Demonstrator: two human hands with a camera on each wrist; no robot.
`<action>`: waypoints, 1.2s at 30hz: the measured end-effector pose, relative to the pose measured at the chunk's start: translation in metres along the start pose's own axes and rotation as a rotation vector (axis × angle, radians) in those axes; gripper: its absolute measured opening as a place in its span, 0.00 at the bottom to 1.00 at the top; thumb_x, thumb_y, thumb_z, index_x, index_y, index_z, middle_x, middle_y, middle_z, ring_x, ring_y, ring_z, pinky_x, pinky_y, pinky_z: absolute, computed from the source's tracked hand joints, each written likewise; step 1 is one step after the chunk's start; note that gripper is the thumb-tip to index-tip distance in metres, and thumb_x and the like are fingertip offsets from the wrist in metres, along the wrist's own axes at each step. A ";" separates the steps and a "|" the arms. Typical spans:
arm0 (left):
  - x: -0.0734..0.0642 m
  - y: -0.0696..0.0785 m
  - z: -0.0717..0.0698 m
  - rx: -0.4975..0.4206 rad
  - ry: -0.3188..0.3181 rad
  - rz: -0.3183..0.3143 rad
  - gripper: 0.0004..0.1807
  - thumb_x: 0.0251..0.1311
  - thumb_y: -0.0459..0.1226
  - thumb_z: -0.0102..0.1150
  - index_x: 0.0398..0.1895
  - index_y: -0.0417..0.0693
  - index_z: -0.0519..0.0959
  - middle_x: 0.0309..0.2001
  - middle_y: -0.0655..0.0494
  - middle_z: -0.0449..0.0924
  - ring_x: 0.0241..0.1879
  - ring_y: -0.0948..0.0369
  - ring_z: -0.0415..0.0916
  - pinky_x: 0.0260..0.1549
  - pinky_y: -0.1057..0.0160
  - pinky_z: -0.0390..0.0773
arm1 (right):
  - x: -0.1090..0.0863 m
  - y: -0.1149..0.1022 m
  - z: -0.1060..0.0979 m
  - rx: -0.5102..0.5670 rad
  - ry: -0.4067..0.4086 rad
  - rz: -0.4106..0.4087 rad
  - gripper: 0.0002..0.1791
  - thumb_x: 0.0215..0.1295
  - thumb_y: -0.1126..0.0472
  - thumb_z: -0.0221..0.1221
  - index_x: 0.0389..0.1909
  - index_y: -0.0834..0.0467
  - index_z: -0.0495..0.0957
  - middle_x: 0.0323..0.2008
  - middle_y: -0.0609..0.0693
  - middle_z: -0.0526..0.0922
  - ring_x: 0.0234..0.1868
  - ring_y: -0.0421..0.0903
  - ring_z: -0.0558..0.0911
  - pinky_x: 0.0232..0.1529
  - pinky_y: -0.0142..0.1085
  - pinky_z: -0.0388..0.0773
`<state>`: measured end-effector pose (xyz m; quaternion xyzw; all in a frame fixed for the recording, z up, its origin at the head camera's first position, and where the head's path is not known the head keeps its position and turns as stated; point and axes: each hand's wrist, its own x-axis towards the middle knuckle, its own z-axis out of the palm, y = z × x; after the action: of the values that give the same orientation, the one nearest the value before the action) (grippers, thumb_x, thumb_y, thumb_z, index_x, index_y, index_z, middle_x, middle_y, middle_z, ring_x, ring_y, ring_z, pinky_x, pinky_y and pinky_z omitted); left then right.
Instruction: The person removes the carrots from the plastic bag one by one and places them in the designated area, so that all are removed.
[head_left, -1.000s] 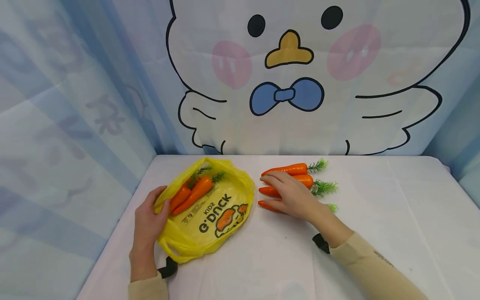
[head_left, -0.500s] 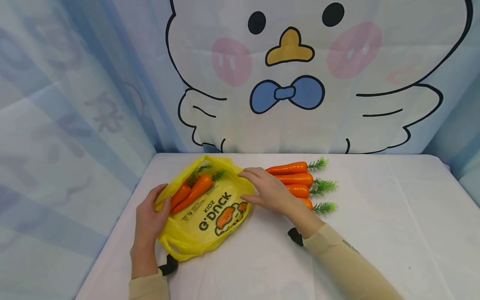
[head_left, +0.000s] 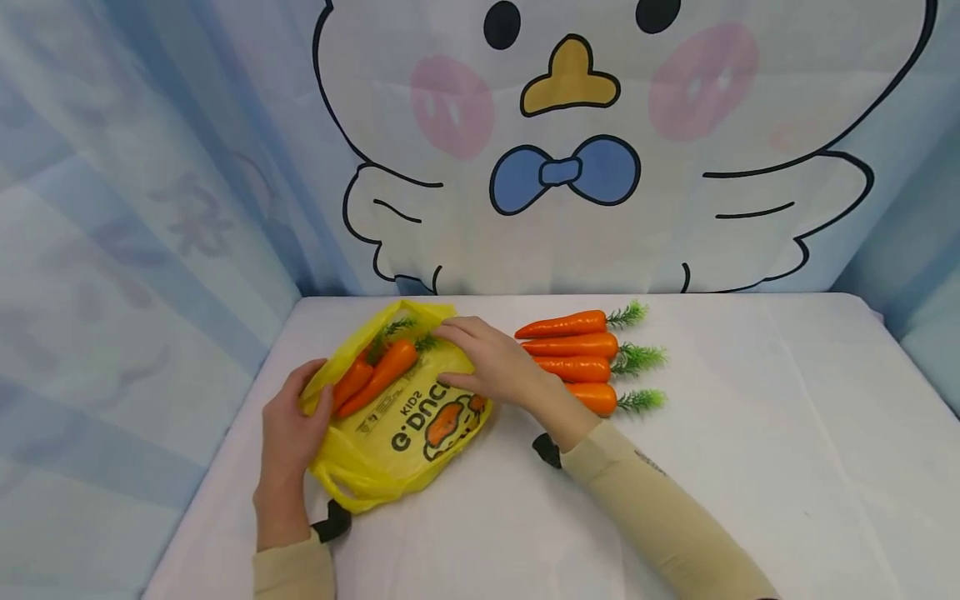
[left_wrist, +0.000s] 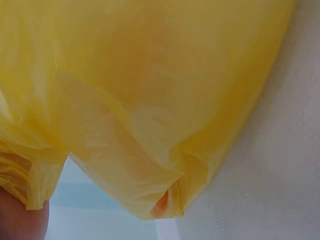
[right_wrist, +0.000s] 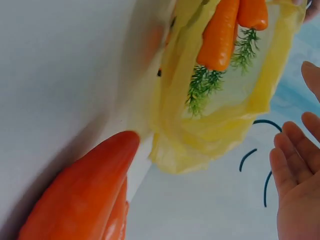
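Observation:
A yellow plastic bag (head_left: 375, 471) with a printed duck lies on the table, its mouth spread. Orange carrots with green tops, such as this carrot (head_left: 393, 362), are inside its left part. At the left rim my left hand (head_left: 288, 437) holds the bag's edge, thumb on the inner side; the left wrist view is mostly yellow plastic (left_wrist: 150, 100). My right hand (head_left: 495, 367) is over the bag's right rim, fingers extended and spread. The right wrist view shows this hand's palm (right_wrist: 302, 200) with nothing in it, apart from the bag (right_wrist: 200, 140).
Several carrots (head_left: 573, 346) lie in a row right of the bag, leafy ends pointing right; my right hand and forearm partly cover the nearer ones. A white cloth covers the table (head_left: 750, 467). Behind it hangs a cartoon-printed curtain (head_left: 562, 242).
My right hand has moved left from over the row of carrots to the bag's right rim, uncovering the row. My left hand has stayed on the bag's edge. The head view has tilted slightly.

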<state>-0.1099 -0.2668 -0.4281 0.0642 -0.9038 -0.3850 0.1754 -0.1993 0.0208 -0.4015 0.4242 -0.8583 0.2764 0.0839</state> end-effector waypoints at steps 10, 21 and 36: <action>0.005 -0.001 -0.001 -0.013 0.032 0.044 0.22 0.72 0.35 0.56 0.67 0.45 0.73 0.63 0.46 0.76 0.62 0.49 0.71 0.65 0.45 0.69 | 0.024 -0.007 0.008 -0.010 -0.052 -0.015 0.33 0.66 0.50 0.68 0.68 0.57 0.72 0.68 0.54 0.71 0.69 0.49 0.69 0.70 0.40 0.65; 0.004 -0.001 0.003 -0.016 0.011 0.014 0.22 0.73 0.36 0.55 0.68 0.46 0.72 0.64 0.46 0.75 0.63 0.48 0.70 0.65 0.45 0.68 | 0.039 -0.006 0.024 0.004 -0.146 -0.031 0.34 0.66 0.51 0.67 0.70 0.57 0.70 0.69 0.52 0.71 0.70 0.48 0.67 0.71 0.36 0.61; 0.003 -0.004 0.006 -0.013 0.030 0.049 0.21 0.71 0.34 0.57 0.66 0.44 0.73 0.63 0.45 0.76 0.62 0.48 0.72 0.64 0.46 0.69 | 0.050 0.000 0.046 0.073 -0.274 0.021 0.34 0.68 0.52 0.66 0.72 0.56 0.68 0.72 0.53 0.66 0.73 0.48 0.64 0.72 0.37 0.59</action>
<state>-0.1155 -0.2662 -0.4340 0.0465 -0.8999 -0.3853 0.1988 -0.2266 -0.0383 -0.4209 0.4518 -0.8555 0.2478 -0.0521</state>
